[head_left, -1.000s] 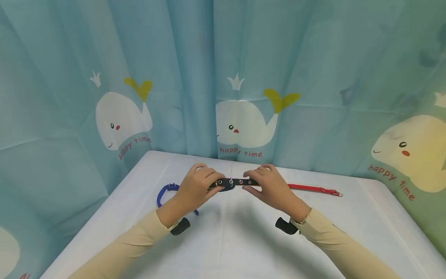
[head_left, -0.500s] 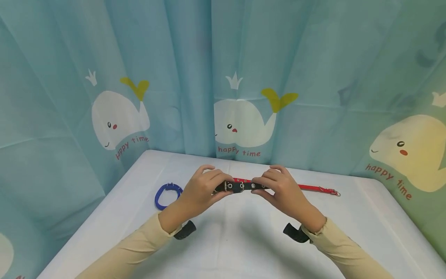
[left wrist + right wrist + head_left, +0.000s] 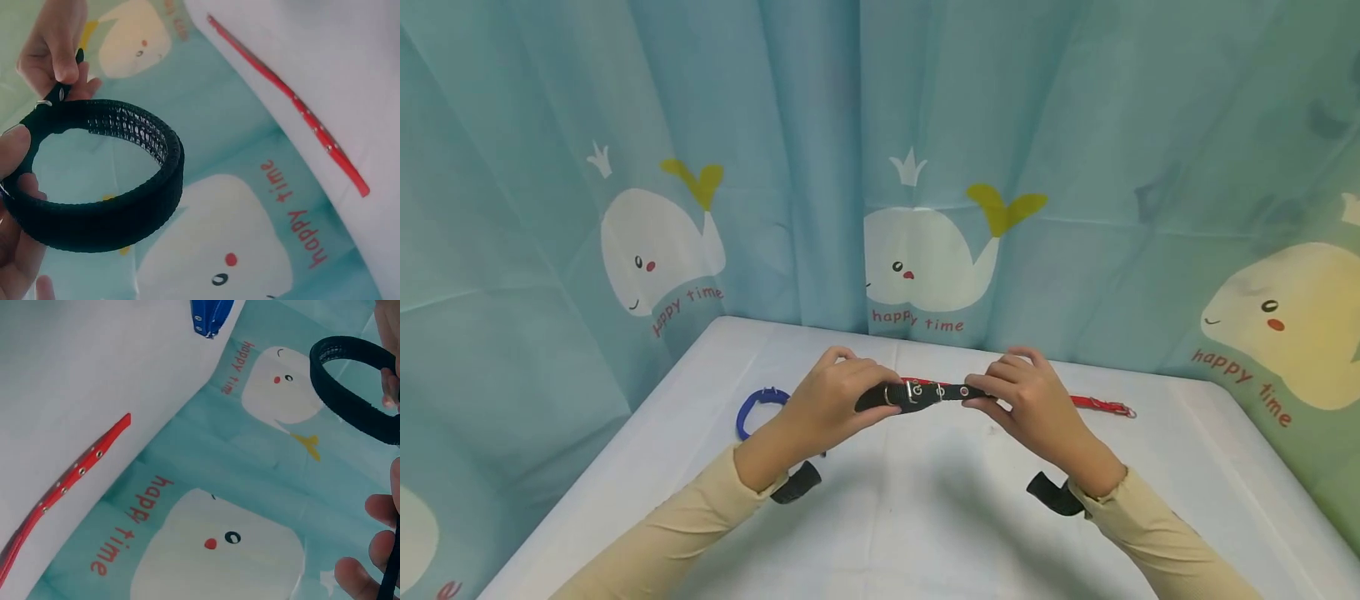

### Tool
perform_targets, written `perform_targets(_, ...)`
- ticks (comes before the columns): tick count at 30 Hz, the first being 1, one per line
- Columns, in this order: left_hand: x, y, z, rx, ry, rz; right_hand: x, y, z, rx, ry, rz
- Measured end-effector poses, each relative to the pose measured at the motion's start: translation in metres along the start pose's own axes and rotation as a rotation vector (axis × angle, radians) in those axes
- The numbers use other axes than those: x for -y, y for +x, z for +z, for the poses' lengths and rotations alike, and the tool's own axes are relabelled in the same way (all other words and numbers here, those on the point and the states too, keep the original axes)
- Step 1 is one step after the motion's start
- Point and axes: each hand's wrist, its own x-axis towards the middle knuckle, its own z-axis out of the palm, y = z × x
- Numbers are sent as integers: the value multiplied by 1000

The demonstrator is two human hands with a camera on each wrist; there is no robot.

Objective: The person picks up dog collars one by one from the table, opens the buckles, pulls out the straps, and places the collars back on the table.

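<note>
Above the table, both hands hold a black collar (image 3: 928,395) with a metal buckle (image 3: 913,390) and eyelets along its strap. My left hand (image 3: 835,396) pinches it beside the buckle, fingers on top and thumb below. The strap's end is pinched between thumb and fingers of my right hand (image 3: 1033,400). In the left wrist view the black collar (image 3: 103,228) forms a round loop with a mesh-like lining, and the strap passes through a metal ring (image 3: 44,102). The right wrist view catches only part of the loop (image 3: 350,406) at its edge.
A blue collar (image 3: 747,414) lies curled on the white table (image 3: 880,517), partly behind the left hand. The red collar (image 3: 1101,405) is stretched out flat near the back, partly hidden by the right hand. A curtain (image 3: 820,167) with whale prints hangs behind the table.
My right hand has moved rightward along with the strap's end, widening the gap between the hands. The black collar's buckle has come further out from the left fingers.
</note>
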Motion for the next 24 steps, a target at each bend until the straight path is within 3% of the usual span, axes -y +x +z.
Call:
perform_targets(7, -5, 4, 3, 74, 16, -35, 7, 1, -2, 11, 17, 40)
perform_targets(13, -10, 7, 10, 157, 34, -82, 13, 5, 2, -8, 13, 16)
perform_targets(18, -11, 9, 15, 122, 61, -70, 15, 6, 3, 5, 13, 44)
perform_targets(24, -11, 9, 20, -7, 85, -31, 17, 8, 2, 16, 35, 71)
